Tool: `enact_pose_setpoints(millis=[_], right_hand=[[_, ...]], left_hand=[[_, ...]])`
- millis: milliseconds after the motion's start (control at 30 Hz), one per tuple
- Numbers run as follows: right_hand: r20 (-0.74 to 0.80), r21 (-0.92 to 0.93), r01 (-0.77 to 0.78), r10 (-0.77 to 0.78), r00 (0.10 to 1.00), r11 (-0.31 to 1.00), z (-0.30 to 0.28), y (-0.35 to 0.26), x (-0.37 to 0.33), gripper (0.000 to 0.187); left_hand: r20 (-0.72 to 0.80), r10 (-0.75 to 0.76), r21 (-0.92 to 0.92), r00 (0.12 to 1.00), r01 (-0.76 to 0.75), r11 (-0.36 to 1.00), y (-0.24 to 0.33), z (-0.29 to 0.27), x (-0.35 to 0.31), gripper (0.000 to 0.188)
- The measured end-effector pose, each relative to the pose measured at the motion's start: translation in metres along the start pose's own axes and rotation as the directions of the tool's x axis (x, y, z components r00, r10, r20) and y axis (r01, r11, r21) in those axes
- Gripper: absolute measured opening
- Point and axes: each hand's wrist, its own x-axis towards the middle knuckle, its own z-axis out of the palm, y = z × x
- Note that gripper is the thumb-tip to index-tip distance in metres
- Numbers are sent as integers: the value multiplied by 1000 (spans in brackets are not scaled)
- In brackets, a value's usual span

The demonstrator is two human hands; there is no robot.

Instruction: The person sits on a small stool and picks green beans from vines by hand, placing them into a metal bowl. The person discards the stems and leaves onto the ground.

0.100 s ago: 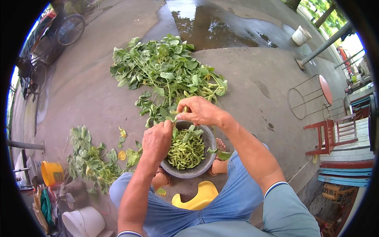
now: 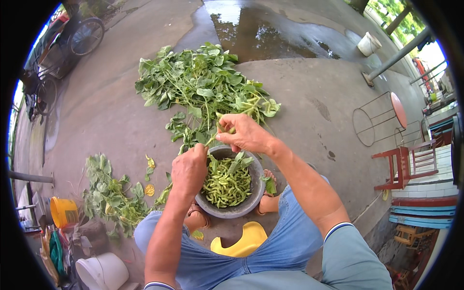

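Observation:
My left hand [image 2: 190,166] is closed on a green bean stalk [image 2: 210,139] just above the left rim of a grey basin [image 2: 257,175]. The stalk slants up to my right hand [image 2: 244,134], whose thumb and fingers pinch green bean pods [image 2: 223,126] on it. The fingers partly hide where the pods join the stalk. In the basin lies a heap of loose green pods [image 2: 227,182], with a few leaves [image 2: 240,162] on top. Beyond my hands spreads a big pile of leafy bean plants [image 2: 198,82].
A smaller heap of stripped plants [image 2: 108,193] lies to the left, near a yellow bucket [image 2: 64,212] and a white bucket [image 2: 101,271]. A yellow stool [image 2: 241,239] shows between my legs. On the right stand a round stool [image 2: 398,110] and a red wooden chair [image 2: 398,164]. A puddle [image 2: 261,36] lies ahead.
My hands have drawn slightly apart: the right one up, the left one a little leftward. More of the stalk and the pods now shows between them.

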Motion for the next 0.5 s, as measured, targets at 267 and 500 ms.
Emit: enact_pose_setpoints(millis=[267,500], right_hand=[[-54,453,-145,190,980,880,9,6,12,18],[-228,629,-147,362,904,764,5,27,36,14]], left_hand=[[30,-223,-270,974,223,937,4,6,2,35],[59,-205,-369,977,212,905,13,11,20,42]])
